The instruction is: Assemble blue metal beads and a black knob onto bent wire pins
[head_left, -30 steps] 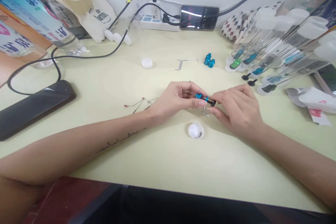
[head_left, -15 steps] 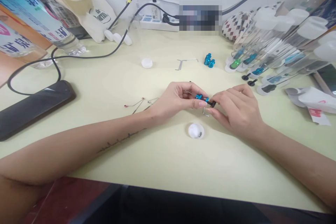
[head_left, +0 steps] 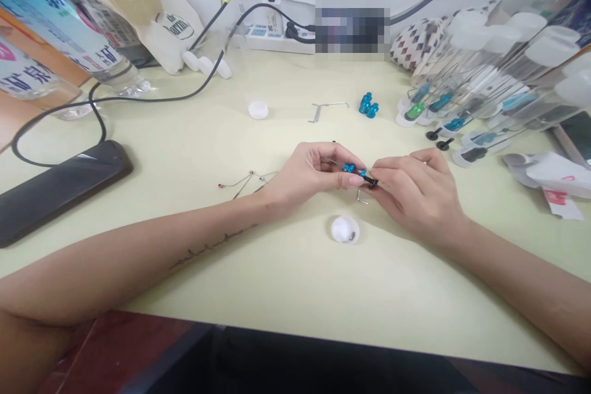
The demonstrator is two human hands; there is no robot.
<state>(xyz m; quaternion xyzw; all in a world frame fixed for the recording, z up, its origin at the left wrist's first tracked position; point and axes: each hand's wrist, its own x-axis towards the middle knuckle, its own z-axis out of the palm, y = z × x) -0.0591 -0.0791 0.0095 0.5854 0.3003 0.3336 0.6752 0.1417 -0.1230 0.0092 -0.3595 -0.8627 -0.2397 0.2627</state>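
Slim metal rod (head_left: 356,171) w/ two blue collars (head_left: 349,168) and black tip (head_left: 373,181) was held mid-bench (head_left: 295,295), spanning the gap between both hands. Long axis ran nearly level across view, dipping slightly to person's R. Thin bare end pointed up-left toward L hand (head_left: 314,171); black tip pointed right and slightly down, into R hand (head_left: 420,197). Black tip was nearest R hand; bare end lay within curl of L fingers.

L hand was closed on rod in a pinch, thumb just by first collar. R hand was also closed in a pinch near black tip, exact contact partly hidden by fingers.

Small hex key (head_left: 362,198) lay just below rod, near R fingers. White round pad (head_left: 344,229) w/ small metal bit sat nearer person. Blue studs (head_left: 365,104) stood well beyond hands, w/ clear plastic tubes (head_left: 489,74) off to R.
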